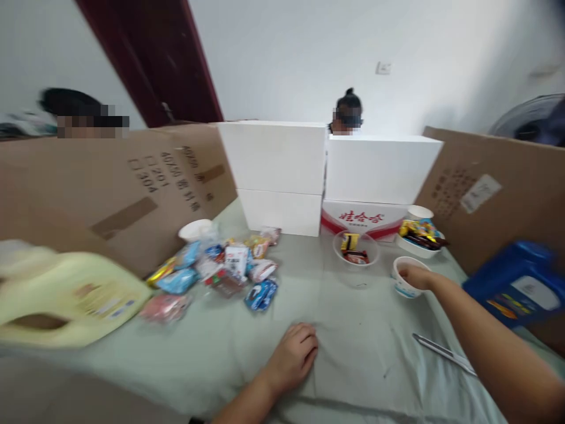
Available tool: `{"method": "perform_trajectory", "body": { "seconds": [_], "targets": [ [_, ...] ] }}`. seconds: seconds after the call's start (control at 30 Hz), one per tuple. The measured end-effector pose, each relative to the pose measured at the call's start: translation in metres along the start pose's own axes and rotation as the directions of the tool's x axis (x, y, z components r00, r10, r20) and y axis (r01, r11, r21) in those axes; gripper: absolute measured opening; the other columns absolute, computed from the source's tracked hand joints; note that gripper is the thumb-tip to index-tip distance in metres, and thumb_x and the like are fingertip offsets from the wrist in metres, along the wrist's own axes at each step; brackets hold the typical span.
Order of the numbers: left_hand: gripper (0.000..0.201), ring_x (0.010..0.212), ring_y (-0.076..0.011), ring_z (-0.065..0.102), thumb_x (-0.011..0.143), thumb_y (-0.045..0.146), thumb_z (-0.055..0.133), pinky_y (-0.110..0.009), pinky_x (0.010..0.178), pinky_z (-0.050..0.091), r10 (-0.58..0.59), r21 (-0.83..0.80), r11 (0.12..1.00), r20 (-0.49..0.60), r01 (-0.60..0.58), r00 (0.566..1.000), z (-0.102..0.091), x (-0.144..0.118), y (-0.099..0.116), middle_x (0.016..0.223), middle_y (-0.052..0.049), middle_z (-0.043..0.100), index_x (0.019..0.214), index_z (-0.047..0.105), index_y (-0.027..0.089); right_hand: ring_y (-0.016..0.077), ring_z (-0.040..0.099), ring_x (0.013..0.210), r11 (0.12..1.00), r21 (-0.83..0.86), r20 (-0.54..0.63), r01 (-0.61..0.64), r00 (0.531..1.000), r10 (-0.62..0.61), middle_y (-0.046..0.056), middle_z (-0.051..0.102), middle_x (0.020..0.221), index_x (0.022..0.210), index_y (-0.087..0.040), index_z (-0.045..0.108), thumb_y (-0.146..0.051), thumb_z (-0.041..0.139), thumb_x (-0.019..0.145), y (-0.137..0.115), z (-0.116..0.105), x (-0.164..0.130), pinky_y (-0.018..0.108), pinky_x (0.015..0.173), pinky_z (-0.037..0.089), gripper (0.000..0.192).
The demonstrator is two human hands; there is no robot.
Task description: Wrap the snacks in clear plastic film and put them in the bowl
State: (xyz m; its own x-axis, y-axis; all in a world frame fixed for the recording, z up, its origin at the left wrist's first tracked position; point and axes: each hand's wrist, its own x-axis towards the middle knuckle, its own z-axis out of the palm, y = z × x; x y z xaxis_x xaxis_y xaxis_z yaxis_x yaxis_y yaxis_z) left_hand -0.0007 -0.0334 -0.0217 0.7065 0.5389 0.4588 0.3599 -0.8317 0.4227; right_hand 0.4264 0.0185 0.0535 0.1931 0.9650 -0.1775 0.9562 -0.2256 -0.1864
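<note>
My right hand (417,278) reaches down into a white paper cup (408,288) with a blue pattern. Its fingers are hidden by the cup's wall, so what they touch cannot be seen. On the green cloth, my left hand (295,355) rests with its fingers curled together and nothing visible in them. Left of the cup is a clear round bowl (355,259) holding a yellow packet (350,241) and a dark red one (355,257). Behind the cup, a white dish (419,248) bears several gold and dark wrapped snacks (421,232).
Wrapped snacks (236,262) lie heaped at centre left, near a white bowl (195,229). A yellow jug (75,300) and a blue bottle (518,285) lie at the sides. A slim silver tool (444,354) lies by my right forearm. White boxes (273,159) and cardboard (110,182) enclose the table; two people sit beyond.
</note>
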Motion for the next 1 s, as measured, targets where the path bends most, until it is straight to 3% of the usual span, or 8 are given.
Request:
{"method": "perform_trajectory", "body": {
  "seconds": [0.1,0.23,0.37,0.47,0.7,0.77,0.87,1.0],
  "targets": [
    [0.015,0.096,-0.0203,0.059,0.084,0.014,0.049,-0.037,0.087,0.050,0.002,-0.030,1.000,-0.016,-0.003,1.000,-0.003,-0.005,0.000,0.096,-0.008,0.065,0.092,0.062,0.019,0.0140,0.066,0.074,0.997,-0.002,0.075,0.080,0.994,-0.080,0.007,0.069,0.082,0.080,-0.011,0.071,-0.026,0.037,0.096,-0.002,-0.009,0.004,0.027,0.067,0.046,0.041],
    [0.021,0.107,-0.0219,0.055,0.082,0.014,0.050,-0.040,0.095,0.046,-0.108,0.072,0.990,-0.182,0.122,0.977,-0.028,-0.015,-0.020,0.106,-0.009,0.061,0.099,0.062,0.019,0.0240,0.070,0.080,0.995,-0.023,-0.084,0.098,0.991,-0.100,0.018,0.072,0.098,0.097,-0.015,0.074,-0.025,0.051,0.085,0.001,-0.010,-0.005,0.034,0.067,0.047,0.029],
    [0.030,0.113,-0.0305,0.051,0.083,0.026,0.058,-0.050,0.096,0.042,-0.398,0.254,0.797,-0.462,0.548,0.793,-0.058,-0.011,-0.055,0.117,-0.014,0.055,0.112,0.057,0.017,0.0281,0.071,0.083,0.957,0.067,-0.298,0.281,0.921,-0.250,0.015,0.073,0.102,0.093,-0.027,0.075,-0.041,0.056,0.079,-0.002,0.020,-0.037,0.036,0.065,0.053,0.028],
    [0.056,0.115,-0.0361,0.050,0.074,0.035,0.072,-0.051,0.093,0.043,-0.607,0.303,0.605,-0.424,0.736,0.673,-0.065,0.002,-0.073,0.121,-0.018,0.053,0.121,0.052,0.013,0.0275,0.071,0.084,0.924,0.069,-0.345,0.376,0.878,-0.332,0.008,0.074,0.099,0.095,-0.034,0.073,-0.050,0.051,0.081,-0.013,0.048,-0.068,0.038,0.065,0.056,0.030],
    [0.041,0.108,-0.0300,0.055,0.076,0.015,0.061,-0.043,0.092,0.042,-0.673,0.180,0.640,-0.337,0.747,0.658,-0.053,0.012,-0.069,0.113,-0.014,0.059,0.117,0.054,0.016,0.0291,0.067,0.092,0.925,-0.011,-0.556,0.379,0.767,-0.321,0.010,0.071,0.101,0.098,-0.027,0.069,-0.058,0.046,0.085,-0.020,0.069,-0.126,0.045,0.080,0.055,0.041],
    [0.035,0.100,-0.0253,0.059,0.079,0.022,0.058,-0.038,0.087,0.045,-0.735,-0.122,0.668,-0.262,0.734,0.626,-0.052,0.014,-0.061,0.104,-0.009,0.062,0.114,0.054,0.019,0.0273,0.067,0.089,0.925,0.055,-0.561,0.375,0.778,-0.282,0.010,0.071,0.098,0.095,-0.026,0.069,-0.058,0.046,0.086,-0.027,0.066,-0.137,0.043,0.079,0.056,0.040],
    [0.034,0.078,-0.0171,0.060,0.082,0.044,0.052,-0.027,0.068,0.047,-0.782,-0.587,0.425,0.145,0.689,0.606,-0.046,0.026,-0.044,0.089,-0.001,0.061,0.108,0.052,0.022,0.0216,0.067,0.078,0.892,0.261,-0.458,0.370,0.861,-0.222,0.008,0.070,0.096,0.096,-0.026,0.068,-0.055,0.047,0.088,-0.055,0.062,-0.147,0.034,0.066,0.057,0.036],
    [0.041,0.059,-0.0133,0.054,0.075,0.055,0.054,-0.023,0.054,0.043,-0.612,-0.618,0.275,0.479,0.737,0.630,-0.024,0.046,-0.018,0.069,0.003,0.053,0.094,0.056,0.018,0.0182,0.066,0.077,0.775,0.522,-0.309,0.357,0.926,-0.218,0.006,0.069,0.097,0.114,-0.024,0.061,-0.045,0.048,0.089,-0.112,0.069,-0.150,0.029,0.059,0.055,0.034]
  ]
}}
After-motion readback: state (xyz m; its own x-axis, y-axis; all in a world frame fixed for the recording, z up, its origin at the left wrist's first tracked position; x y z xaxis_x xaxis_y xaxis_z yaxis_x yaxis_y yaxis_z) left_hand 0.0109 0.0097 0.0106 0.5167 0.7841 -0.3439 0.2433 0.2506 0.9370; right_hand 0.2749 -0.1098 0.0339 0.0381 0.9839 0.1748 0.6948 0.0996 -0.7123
